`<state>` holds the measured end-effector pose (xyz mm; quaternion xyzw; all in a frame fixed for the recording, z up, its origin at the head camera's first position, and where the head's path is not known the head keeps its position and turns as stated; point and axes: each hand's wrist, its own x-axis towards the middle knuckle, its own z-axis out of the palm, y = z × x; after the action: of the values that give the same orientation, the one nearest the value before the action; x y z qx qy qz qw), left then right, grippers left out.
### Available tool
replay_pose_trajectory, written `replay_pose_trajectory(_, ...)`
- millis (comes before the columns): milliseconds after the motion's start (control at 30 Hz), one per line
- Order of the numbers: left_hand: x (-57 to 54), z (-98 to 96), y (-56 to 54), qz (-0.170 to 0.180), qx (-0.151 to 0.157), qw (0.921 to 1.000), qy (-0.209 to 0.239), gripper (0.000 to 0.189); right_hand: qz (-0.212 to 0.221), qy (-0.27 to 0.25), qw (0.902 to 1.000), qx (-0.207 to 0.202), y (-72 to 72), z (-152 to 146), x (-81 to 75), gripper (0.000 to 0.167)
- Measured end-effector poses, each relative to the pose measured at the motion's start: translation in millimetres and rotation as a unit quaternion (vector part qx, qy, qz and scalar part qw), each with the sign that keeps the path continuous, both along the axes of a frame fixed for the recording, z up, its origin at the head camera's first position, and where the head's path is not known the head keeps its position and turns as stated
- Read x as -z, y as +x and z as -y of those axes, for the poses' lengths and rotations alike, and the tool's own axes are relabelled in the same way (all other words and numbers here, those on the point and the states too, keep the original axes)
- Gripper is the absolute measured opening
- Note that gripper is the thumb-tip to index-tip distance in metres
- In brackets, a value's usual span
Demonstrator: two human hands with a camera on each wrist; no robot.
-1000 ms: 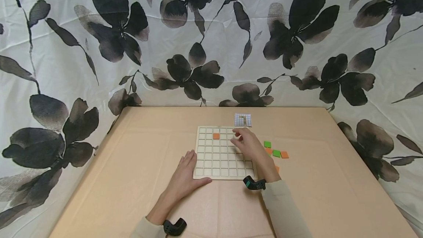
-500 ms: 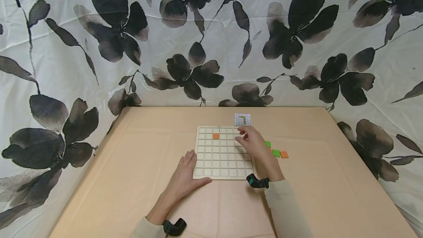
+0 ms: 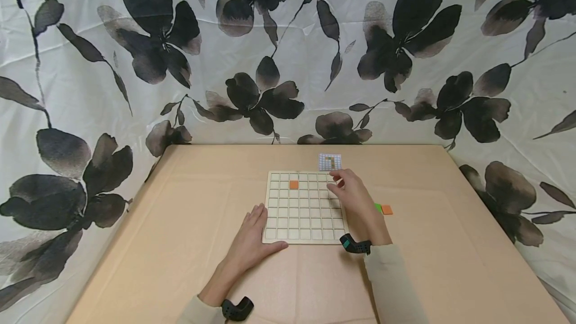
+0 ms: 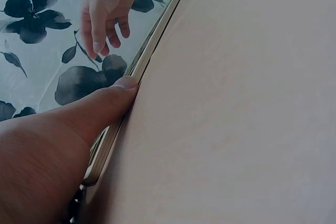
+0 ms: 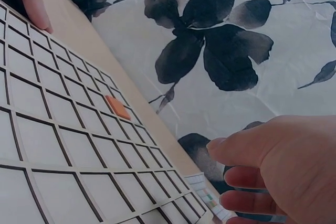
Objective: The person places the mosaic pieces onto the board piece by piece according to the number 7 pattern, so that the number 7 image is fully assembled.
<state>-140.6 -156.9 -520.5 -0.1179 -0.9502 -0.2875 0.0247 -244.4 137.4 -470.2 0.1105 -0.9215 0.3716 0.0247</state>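
A pale wooden grid board [image 3: 299,214] lies on the table, with one orange square tile [image 3: 294,184] in a cell of its second row. My left hand [image 3: 252,239] rests at the board's lower left corner, fingers straight along the left side. Its thumb [image 4: 113,95] presses against the front edge in the left wrist view. Over the board's right part hovers my right hand [image 3: 355,196], fingers loosely bent. The right wrist view shows nothing between its thumb and fingers [image 5: 249,200].
A small printed grid card [image 3: 330,161] lies just behind the board. Right of the right hand, a green tile [image 3: 378,207] and an orange tile [image 3: 387,209] show; the hand and forearm cover other tiles. A floral cloth [image 3: 333,54] hangs behind the table.
My right hand has moved to the right over the board, hiding more of the loose tiles. The left hand, the board and its orange tile stay put.
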Motion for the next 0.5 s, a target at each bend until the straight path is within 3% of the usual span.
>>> replay_pose_trajectory(500, -0.1, -2.3, -1.4, -0.001, -0.003, 1.0000, 0.000, 0.111, 0.000, 0.011, 0.9999, 0.004, -4.2, -9.5, 1.6, 0.043)
